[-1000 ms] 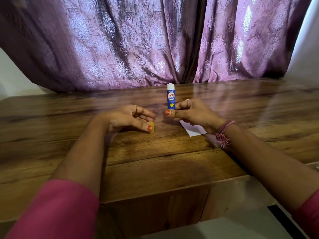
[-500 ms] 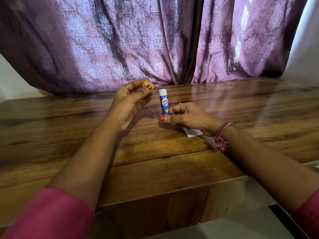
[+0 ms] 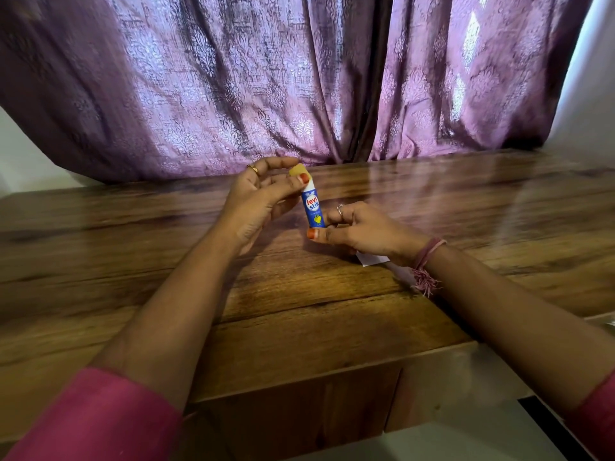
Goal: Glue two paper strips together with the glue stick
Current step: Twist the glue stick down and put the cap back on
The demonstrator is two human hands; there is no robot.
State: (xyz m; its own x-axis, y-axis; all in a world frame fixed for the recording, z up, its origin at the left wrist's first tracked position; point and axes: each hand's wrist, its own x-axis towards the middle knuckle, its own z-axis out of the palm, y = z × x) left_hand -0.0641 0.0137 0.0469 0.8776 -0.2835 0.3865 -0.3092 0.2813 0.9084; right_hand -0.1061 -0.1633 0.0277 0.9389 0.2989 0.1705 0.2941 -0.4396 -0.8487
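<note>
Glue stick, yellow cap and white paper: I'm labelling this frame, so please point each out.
glue stick [image 3: 313, 207], head view, on its blue label.
yellow cap [image 3: 297, 169], head view, on its side.
white paper [image 3: 372, 260], head view, on its exposed corner.

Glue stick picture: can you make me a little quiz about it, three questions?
1. True or false: the yellow cap is lying on the table.
2. Which hand grips the glue stick? A) left hand B) right hand
3. Fill in: white paper peeks out under the right ____.

Key: 1 false, the left hand pinches it by the stick's top; 2 B; 3 hand.
</note>
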